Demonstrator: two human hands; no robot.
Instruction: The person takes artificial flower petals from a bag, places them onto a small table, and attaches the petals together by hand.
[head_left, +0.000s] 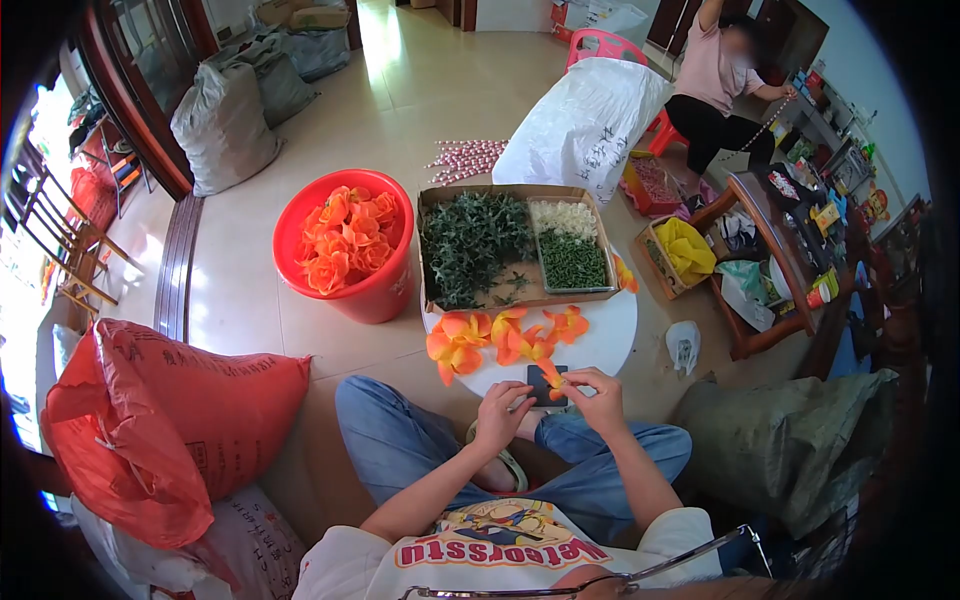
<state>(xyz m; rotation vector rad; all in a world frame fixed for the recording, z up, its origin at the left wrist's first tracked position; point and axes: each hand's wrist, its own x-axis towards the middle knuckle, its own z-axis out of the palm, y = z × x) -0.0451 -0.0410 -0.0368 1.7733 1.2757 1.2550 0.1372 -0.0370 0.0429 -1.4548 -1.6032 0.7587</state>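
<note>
My right hand (597, 402) pinches an orange-yellow artificial flower petal piece (551, 375) over a small dark square block (540, 386) at the near edge of the white round table (600, 345). Left of the block, my left hand (503, 412) is closed, fingertips together beside it; whatever they hold is too small to make out. Several loose orange petal pieces (458, 345) lie on the table just beyond my hands. Behind them stands a cardboard tray (520, 302) with dark green leaf pieces (475, 245), small green parts (573, 262) and whitish parts (563, 217).
A red bucket (375, 300) of orange flowers (345, 240) stands left of the tray. Red sack (190, 420) and grey-green sack (780, 440) flank me. Beyond the tray are a white bag (580, 125) and pink beaded strands (465, 160). Another person (712, 80) sits at the back right.
</note>
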